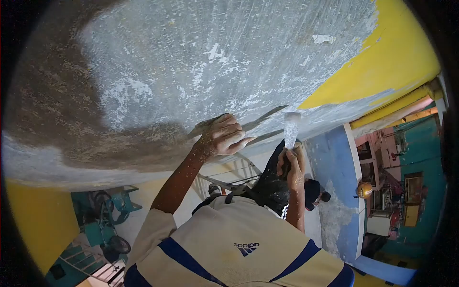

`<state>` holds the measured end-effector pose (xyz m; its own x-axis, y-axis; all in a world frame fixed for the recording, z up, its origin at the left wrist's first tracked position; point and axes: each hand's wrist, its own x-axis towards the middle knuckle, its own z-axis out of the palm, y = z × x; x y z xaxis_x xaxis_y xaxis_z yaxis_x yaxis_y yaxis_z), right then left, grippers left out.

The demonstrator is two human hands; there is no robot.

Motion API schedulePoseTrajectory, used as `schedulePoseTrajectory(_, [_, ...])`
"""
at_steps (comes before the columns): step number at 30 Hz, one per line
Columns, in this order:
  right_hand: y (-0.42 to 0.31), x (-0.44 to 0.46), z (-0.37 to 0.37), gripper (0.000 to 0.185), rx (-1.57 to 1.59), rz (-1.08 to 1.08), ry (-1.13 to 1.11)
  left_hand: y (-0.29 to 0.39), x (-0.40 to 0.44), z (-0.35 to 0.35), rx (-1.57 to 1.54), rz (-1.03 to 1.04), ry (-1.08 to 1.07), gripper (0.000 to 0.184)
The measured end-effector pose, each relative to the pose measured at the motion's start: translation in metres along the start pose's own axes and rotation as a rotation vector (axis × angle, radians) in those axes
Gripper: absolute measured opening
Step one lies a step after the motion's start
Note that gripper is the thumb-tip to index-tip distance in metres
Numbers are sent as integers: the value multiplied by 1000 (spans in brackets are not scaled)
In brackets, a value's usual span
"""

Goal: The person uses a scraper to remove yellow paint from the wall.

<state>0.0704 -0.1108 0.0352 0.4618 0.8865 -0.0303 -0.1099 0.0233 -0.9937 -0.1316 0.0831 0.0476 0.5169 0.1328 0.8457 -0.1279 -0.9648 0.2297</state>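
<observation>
The scraped grey wall (191, 62), with whitish patches, fills the upper view. Against its lower part rests my left hand (226, 136), fingers curled in and thumb pointing right, with nothing visible in it. My right hand (292, 165) grips the handle of a scraper (291, 131), whose wide blade points up to the wall near the yellow paint (354, 79). Pale flecks of dust cover both forearms. The blade and my left hand cast dark shadows on the grey surface.
Below me are ladder parts (222, 183) and, at lower right, a person in a dark cap (312, 191). A bicycle (106, 217) stands at lower left. An orange round object (364, 190) is beside the blue wall (339, 167).
</observation>
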Motion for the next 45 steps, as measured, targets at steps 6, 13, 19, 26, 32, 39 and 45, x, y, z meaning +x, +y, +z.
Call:
schedulePoseTrajectory(6, [17, 26, -31, 24, -124, 60, -132, 0, -2, 13, 54, -31, 124, 26])
schedulePoseTrajectory(13, [31, 62, -75, 25, -60, 63, -250, 2, -29, 64, 225, -199, 516, 16])
schedulePoseTrajectory(19, [44, 92, -94, 24, -65, 52, -402, 26, 0, 93, 470, -343, 574, 24])
schedulePoseTrajectory(26, [54, 101, -99, 26, 32, 98, -451, 38, 6, 123, 817, -492, 525, 71])
schedulePoseTrajectory(32, [51, 100, -111, 27, -12, 117, -434, 73, 2, 191, 797, -608, 462, 64])
schedulePoseTrajectory(39, [55, 97, -117, 29, 7, 124, -431, 60, 23, 224, -302, -1134, 226, 32])
schedulePoseTrajectory(45, [54, 98, -116, 29, -22, 133, -408, 50, 34, 240, -624, -1163, 359, 26])
